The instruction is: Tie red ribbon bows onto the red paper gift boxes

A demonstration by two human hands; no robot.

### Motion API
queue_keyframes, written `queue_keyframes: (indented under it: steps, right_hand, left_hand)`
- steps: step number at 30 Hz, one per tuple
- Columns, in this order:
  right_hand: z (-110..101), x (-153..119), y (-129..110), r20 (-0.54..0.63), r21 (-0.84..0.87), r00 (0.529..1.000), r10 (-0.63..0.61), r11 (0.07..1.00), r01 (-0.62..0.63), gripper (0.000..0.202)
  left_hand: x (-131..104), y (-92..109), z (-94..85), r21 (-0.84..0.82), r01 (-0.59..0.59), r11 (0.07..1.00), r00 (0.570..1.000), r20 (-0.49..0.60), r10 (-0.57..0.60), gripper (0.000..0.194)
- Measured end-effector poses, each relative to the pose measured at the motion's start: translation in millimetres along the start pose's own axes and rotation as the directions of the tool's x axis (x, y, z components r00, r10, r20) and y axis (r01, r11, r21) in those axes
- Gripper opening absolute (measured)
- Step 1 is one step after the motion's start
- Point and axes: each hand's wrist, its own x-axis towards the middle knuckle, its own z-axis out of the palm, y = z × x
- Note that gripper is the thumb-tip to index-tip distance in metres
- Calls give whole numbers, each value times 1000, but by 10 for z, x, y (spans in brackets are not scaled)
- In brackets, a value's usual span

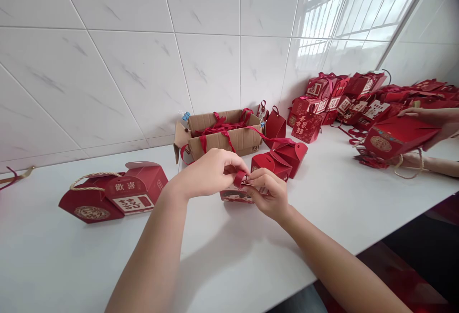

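Note:
In front of me a small red gift box [236, 195] stands on the white table, mostly hidden behind my hands. A loop of red ribbon [239, 178] rises from its top. My left hand [211, 172] comes from the left, its fingers closed on the ribbon. From the right, my right hand [267, 192] pinches at the same ribbon near the box's top edge. Just behind my right hand are red boxes [292, 155] with rounded flaps. A cardboard box [225, 138] filled with red ribbons sits beyond my hands, blue and silver clips at its corners.
Two red boxes [138, 193], one with a rope handle, stand at the left. Many red gift boxes [322, 100] are piled along the wall at the back right. At the right edge, another person's hands [444, 124] hold a red box [398, 136]. The tiled wall [204, 73] borders the table.

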Motion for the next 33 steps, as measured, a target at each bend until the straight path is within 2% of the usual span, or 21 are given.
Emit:
queue_keyframes:
  steps: [3,8,11,15,20,25,29,33]
  right_hand:
    - [6,-12,17,-11,-4,1000,4,1000,-4,15]
    - [20,-44,69,-8,-32,993,-115,993,114,19]
    - [22,-55,93,-12,-72,991,-133,989,131,21]
    - [33,-60,96,-39,-114,990,-132,985,127,19]
    - [58,-62,64,-28,-88,999,-46,995,43,14]
    - [27,-21,29,42,-61,995,88,994,-86,13]
    - [3,9,20,85,-19,994,75,997,-73,15]
    - [10,-2,18,82,-16,994,72,997,-71,14]
  left_hand:
    - [-12,-4,-2,-24,-16,1000,999,51,17,30]
    - [-31,-1,-11,-54,-53,997,990,128,60,25]
    - [-41,9,-24,-27,-60,998,989,131,64,29]
    - [-39,19,-30,-8,19,1000,996,84,-19,25]
    - [-3,-35,0,-11,76,997,994,79,-75,22]
    - [6,-87,12,4,90,996,993,83,-90,26]
    - [-5,-91,6,6,93,996,990,105,-93,26]
    - [-4,-96,6,11,87,996,991,104,-88,26]
